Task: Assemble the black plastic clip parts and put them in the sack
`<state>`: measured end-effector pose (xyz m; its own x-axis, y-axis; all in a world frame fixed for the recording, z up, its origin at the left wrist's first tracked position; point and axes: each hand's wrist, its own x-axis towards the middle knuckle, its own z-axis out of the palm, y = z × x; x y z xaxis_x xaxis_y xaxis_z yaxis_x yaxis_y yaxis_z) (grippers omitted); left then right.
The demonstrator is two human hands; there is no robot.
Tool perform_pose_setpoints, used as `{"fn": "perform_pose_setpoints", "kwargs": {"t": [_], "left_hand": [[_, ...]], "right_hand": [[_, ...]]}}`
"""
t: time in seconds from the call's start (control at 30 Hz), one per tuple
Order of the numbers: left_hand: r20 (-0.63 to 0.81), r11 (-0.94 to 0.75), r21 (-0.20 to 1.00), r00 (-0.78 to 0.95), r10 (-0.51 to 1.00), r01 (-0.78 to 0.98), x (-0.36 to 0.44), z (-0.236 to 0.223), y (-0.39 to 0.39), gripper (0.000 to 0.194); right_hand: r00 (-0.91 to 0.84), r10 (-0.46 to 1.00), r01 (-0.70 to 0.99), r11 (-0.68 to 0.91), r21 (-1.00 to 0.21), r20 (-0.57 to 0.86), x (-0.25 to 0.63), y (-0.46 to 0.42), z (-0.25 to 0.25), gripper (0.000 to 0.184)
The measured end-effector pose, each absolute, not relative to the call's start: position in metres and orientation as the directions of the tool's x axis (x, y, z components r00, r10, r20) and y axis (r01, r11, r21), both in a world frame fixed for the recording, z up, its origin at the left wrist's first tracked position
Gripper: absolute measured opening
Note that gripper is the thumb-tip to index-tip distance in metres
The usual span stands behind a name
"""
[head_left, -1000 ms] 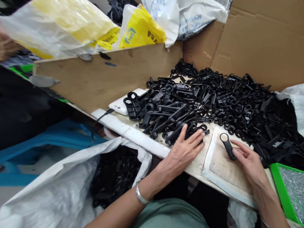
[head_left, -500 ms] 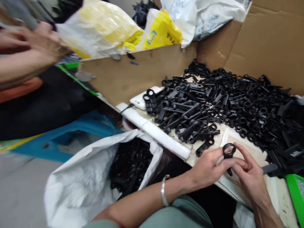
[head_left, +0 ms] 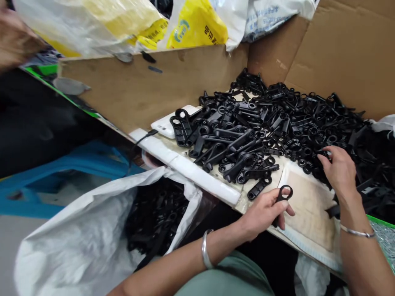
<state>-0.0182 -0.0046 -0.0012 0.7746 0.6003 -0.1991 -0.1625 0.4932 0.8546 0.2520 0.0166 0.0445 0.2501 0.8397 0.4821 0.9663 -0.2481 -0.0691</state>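
Note:
My left hand is closed on a black plastic part with a ring-shaped end. The ring points up above the thumb and its lower part is largely covered by the fingers. Over the right side of the heap, my right hand has its thumb and fingertips curled together among small black ring pieces. What lies between those fingertips is too dark to make out. Black plastic lever-like parts lie heaped to the left of the ring pieces. A stained cloth pad lies between my hands.
A white sack holding black parts hangs below the table's left edge. Near the wooden divider lies a white device with a cable. Cardboard walls the back. Another person's blurred hand is at upper left.
My right hand has left the ring-ended part and moved up and right to the heap. My left hand still holds that part, slightly further left in view. The camera view has shifted.

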Motion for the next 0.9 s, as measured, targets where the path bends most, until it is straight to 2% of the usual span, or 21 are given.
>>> {"fn": "perform_pose_setpoints", "kwargs": {"t": [0.1, 0.2, 0.23, 0.4, 0.47, 0.53, 0.6, 0.67, 0.73, 0.83, 0.9], "left_hand": [[-0.249, 0.568, 0.793, 0.736, 0.63, -0.218, -0.019, -0.006, -0.004, 0.038], [-0.277, 0.547, 0.792, 0.639, 0.717, -0.27, -0.02, -0.008, 0.006, 0.037], [-0.273, 0.518, 0.809, 0.602, 0.75, -0.278, -0.021, -0.008, 0.01, 0.034], [-0.205, 0.416, 0.848, 0.52, 0.829, -0.328, -0.019, -0.002, 0.031, 0.034], [-0.2, 0.433, 0.831, 0.54, 0.818, -0.349, -0.017, 0.001, 0.035, 0.036], [-0.187, 0.456, 0.81, 0.575, 0.796, -0.368, -0.016, 0.002, 0.034, 0.036], [-0.165, 0.476, 0.793, 0.618, 0.769, -0.38, -0.014, 0.001, 0.032, 0.035], [-0.14, 0.49, 0.779, 0.654, 0.743, -0.391, -0.014, 0.001, 0.028, 0.036], [-0.119, 0.509, 0.761, 0.685, 0.719, -0.402, -0.013, 0.0, 0.024, 0.039], [-0.11, 0.543, 0.735, 0.718, 0.687, -0.406, -0.012, 0.002, 0.019, 0.04], [-0.104, 0.551, 0.73, 0.732, 0.674, -0.403, -0.011, 0.004, 0.016, 0.041]], "right_hand": [[0.271, 0.873, 0.948, -0.315, 0.045, 0.407, 0.245, 0.035, 0.041, 0.024], [0.319, 0.871, 0.935, -0.353, 0.023, 0.375, 0.249, 0.041, 0.04, 0.016], [0.337, 0.857, 0.934, -0.358, -0.022, 0.39, 0.253, 0.041, 0.04, 0.014], [0.515, 0.706, 0.846, -0.328, -0.42, 0.486, 0.263, 0.019, 0.05, 0.018], [0.565, 0.689, 0.775, -0.254, -0.578, 0.455, 0.254, 0.003, 0.053, 0.022], [0.585, 0.72, 0.636, -0.12, -0.763, 0.374, 0.239, -0.014, 0.052, 0.03], [0.577, 0.764, 0.49, -0.042, -0.871, 0.287, 0.22, -0.03, 0.048, 0.042], [0.518, 0.824, 0.484, -0.062, -0.873, 0.228, 0.2, -0.044, 0.042, 0.046], [0.418, 0.879, 0.543, -0.04, -0.839, 0.228, 0.181, -0.054, 0.036, 0.039], [0.247, 0.898, 0.667, 0.116, -0.736, 0.365, 0.158, -0.06, 0.031, 0.028], [0.162, 0.865, 0.75, 0.204, -0.629, 0.475, 0.146, -0.058, 0.03, 0.031]]}}
